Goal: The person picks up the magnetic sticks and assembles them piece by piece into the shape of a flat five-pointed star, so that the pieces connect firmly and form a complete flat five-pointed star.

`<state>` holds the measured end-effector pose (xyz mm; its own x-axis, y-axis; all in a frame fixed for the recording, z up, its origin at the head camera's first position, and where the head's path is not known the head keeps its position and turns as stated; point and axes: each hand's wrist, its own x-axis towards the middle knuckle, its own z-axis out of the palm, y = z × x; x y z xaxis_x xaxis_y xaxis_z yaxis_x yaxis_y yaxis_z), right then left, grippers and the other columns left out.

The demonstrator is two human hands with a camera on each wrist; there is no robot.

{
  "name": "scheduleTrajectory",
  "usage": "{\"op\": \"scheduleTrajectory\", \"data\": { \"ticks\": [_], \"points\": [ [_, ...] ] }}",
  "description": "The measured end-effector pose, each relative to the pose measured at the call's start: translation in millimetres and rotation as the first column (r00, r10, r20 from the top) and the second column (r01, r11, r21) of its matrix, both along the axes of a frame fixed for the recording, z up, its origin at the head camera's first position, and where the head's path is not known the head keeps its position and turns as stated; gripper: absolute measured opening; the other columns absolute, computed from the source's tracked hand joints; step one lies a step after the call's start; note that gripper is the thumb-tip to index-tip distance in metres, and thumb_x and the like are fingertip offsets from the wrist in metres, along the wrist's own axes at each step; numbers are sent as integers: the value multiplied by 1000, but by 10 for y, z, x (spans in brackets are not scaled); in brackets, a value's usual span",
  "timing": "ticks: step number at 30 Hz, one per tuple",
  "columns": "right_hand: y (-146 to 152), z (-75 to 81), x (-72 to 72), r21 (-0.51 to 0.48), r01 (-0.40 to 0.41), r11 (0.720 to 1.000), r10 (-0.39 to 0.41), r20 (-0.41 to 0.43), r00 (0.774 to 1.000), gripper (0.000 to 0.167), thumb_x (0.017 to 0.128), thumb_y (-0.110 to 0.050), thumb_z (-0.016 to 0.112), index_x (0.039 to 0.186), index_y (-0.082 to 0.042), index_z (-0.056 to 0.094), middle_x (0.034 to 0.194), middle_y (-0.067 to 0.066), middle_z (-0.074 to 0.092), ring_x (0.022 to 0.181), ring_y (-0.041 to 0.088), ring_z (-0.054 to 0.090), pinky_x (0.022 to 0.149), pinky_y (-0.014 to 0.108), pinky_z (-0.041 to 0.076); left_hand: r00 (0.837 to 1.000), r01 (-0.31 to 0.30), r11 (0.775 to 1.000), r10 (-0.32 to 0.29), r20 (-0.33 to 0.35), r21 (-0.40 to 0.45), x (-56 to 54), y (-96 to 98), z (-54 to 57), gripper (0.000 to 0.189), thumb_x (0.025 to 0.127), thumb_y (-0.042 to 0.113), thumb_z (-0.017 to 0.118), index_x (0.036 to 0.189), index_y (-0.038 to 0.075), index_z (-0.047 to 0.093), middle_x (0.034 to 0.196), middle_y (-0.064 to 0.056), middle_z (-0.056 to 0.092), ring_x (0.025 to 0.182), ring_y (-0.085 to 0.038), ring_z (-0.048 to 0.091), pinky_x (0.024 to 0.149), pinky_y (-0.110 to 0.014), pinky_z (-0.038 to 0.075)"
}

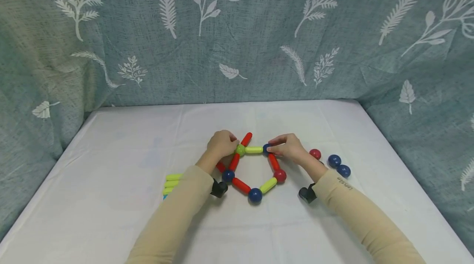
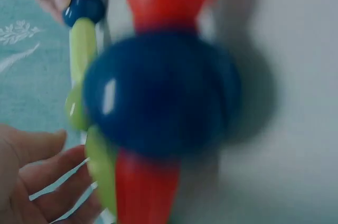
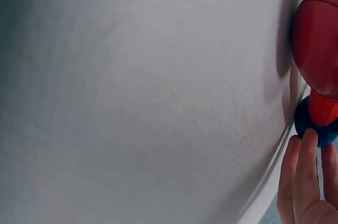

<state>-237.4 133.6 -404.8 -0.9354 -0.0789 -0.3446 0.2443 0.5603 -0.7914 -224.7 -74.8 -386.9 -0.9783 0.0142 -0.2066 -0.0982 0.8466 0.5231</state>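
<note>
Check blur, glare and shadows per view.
Head: mostly sharp, soft shadow beside the right sleeve; left wrist: near blue ball badly out of focus, glare streak on its left side, far blue ball crisper; right wrist: dark toward the upper left corner, soft shadow left of the red ball.
</note>
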Motion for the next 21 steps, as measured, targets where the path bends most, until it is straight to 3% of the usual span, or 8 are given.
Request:
{"op": "scheduleTrajectory", "data": {
  "ticks": [4,6,9,14,21],
  "points": [
    [4,2,4,-6,-4,1000,4,3,1000,33,80,-9,70,112,-3,63,114,15,58,94,24,57,78,29,50,995,102,990,-101,12,-102,56,-308,107,23,88,13,54,104,2,67,102,-10,64,87,-22,57,75,-34,48],
    [12,1,4,-5,-5,1000,5,3,1000,33,80,-9,70,113,-3,63,114,15,58,94,24,57,78,29,51,988,151,983,-147,36,-110,79,-460,154,20,87,10,56,102,2,68,102,-12,64,91,-24,57,79,-36,48],
    [33,8,2,-2,1,1000,-1,-1,1000,33,81,-9,69,113,-4,63,114,15,58,94,24,57,77,28,51,976,210,976,-206,63,-55,97,-626,190,20,87,7,58,103,0,68,104,-14,64,97,-27,57,83,-38,47],
    [49,0,-2,3,15,1000,-15,0,1000,33,80,-10,70,113,-4,63,114,15,58,93,24,56,77,28,51,975,206,978,-208,73,30,108,-715,161,22,85,8,63,105,1,67,104,-13,64,98,-28,57,82,-37,47],
    [18,7,16,58,-44,997,46,-25,999,34,82,-13,68,115,-5,61,114,14,58,88,22,56,74,27,50,979,188,982,-188,75,16,113,-743,128,21,84,8,66,104,1,69,102,-13,65,100,-29,56,83,-37,47]
  ]
}}
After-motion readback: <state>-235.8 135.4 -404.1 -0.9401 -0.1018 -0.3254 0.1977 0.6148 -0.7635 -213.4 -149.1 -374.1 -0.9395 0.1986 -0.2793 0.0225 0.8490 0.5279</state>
